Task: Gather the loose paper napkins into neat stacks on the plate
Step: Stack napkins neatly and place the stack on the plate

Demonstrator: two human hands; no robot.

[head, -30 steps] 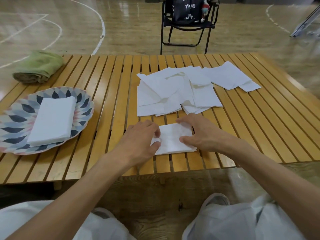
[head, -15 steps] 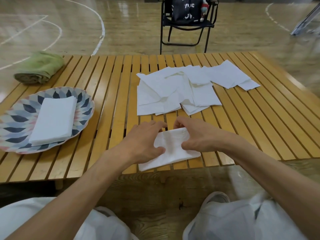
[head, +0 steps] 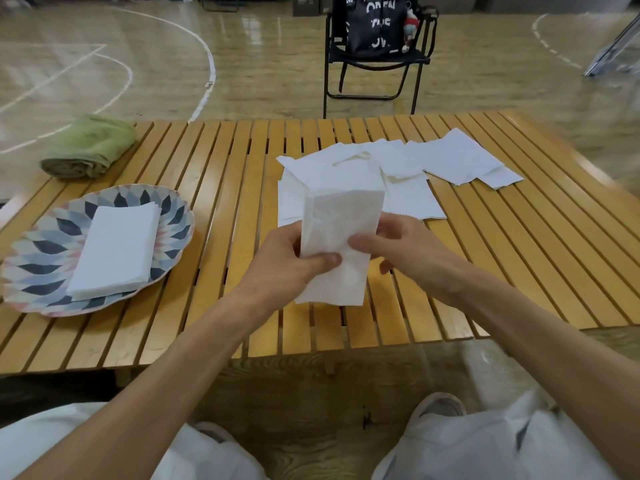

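Left hand [head: 294, 261] and right hand [head: 398, 247] both pinch folded white paper napkin [head: 339, 244], lifted above slatted wooden table [head: 519, 271], thumbs on its front. Loose white napkin pile [head: 408, 168] at 12 o'clock beyond it. Patterned petal-print plate [head: 41, 258] at 9 o'clock carries neat napkin stack [head: 116, 249]. Rolled green towel [head: 90, 147] at 10 o'clock.

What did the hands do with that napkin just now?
Both hands lifted the folded napkin off the table; a second ago they pressed it flat there. Now the left hand and right hand pinch it upright. The plate, its stack and the loose napkins stayed put.
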